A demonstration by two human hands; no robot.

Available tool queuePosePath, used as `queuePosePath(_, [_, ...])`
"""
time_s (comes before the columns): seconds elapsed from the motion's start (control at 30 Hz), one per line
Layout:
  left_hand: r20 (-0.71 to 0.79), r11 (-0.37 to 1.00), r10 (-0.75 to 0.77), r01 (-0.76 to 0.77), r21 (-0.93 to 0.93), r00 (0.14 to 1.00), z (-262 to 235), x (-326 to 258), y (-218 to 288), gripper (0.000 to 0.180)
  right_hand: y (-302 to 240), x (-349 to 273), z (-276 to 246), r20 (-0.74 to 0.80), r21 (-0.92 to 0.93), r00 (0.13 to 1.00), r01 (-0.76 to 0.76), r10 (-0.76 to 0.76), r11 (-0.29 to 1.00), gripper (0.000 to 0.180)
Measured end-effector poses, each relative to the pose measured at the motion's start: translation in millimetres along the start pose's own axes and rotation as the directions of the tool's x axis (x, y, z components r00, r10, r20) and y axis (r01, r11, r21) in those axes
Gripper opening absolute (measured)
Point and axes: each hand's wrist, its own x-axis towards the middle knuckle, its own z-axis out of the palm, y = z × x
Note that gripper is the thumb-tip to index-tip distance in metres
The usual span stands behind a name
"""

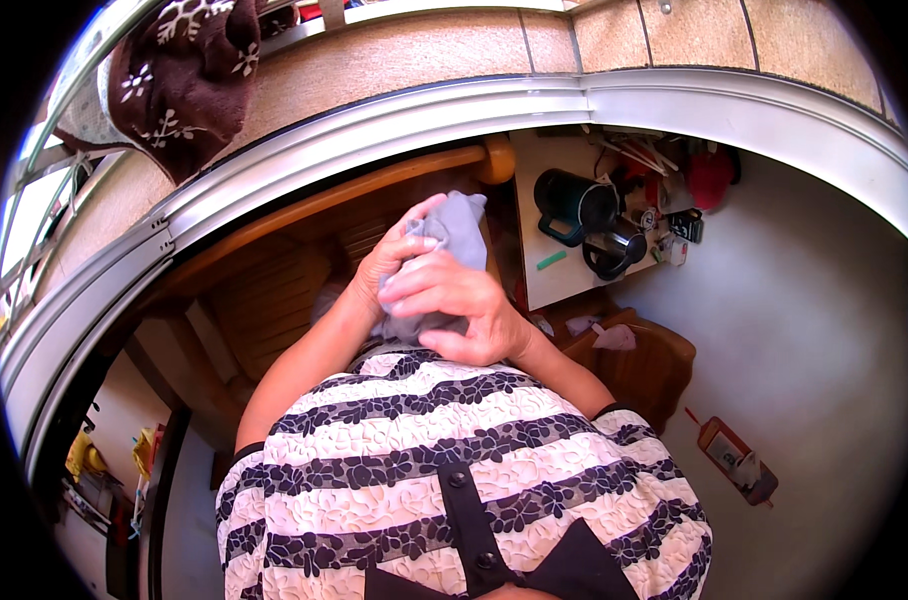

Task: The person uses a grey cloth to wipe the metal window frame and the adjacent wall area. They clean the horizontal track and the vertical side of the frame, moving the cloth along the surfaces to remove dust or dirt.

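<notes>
Grey cloth (pixel 461 230), wrinkled, in both hands (pixel 471 308)

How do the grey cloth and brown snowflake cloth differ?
The grey cloth looks plain; the brown cloth has white snowflakes. The grey cloth is bunched in the left hand, right hand over it; the brown cloth hangs upper left. Both are fabric.

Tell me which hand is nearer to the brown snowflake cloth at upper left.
Left. In the picture, the left hand is below and right of the brown snowflake cloth, holding a gray cloth; the right hand is lower and farther right. Neither touches the brown one.
</notes>
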Motion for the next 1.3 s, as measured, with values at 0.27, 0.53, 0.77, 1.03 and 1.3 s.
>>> queuePosePath(0.27, [-0.015,0.992,-0.124,0.123,-0.021,0.992,-3.9,-20.5,-8.8,0.067,80.8,-46.3,-43.7,-0.290,-0.051,0.893,-0.373,0.344,0.926,0.036])
queuePosePath(0.53, [0.062,0.750,-0.235,0.141,0.646,0.970,-33.1,-46.2,-6.7,0.104,30.5,-9.7,-53.7,-0.359,0.605,0.650,-0.385,0.670,0.697,0.008])
queuePosePath(0.77, [0.152,-0.087,0.321,-0.130,0.988,0.935,40.7,8.8,40.7,0.075,50.2,-4.3,-135.8,-0.676,-0.458,0.736,-0.409,-0.011,0.790,0.016])
queuePosePath(1.03, [0.260,-0.474,0.324,-0.082,0.876,0.910,44.8,71.8,23.9,0.048,82.5,4.8,-142.0,-0.454,-0.886,0.833,-0.461,-0.316,0.056,0.029])
queuePosePath(1.3, [0.414,-0.504,0.482,-0.142,0.852,0.772,53.1,72.4,34.5,0.044,91.4,4.6,-142.6,-0.388,-0.917,0.902,-0.357,-0.189,0.177,0.022])
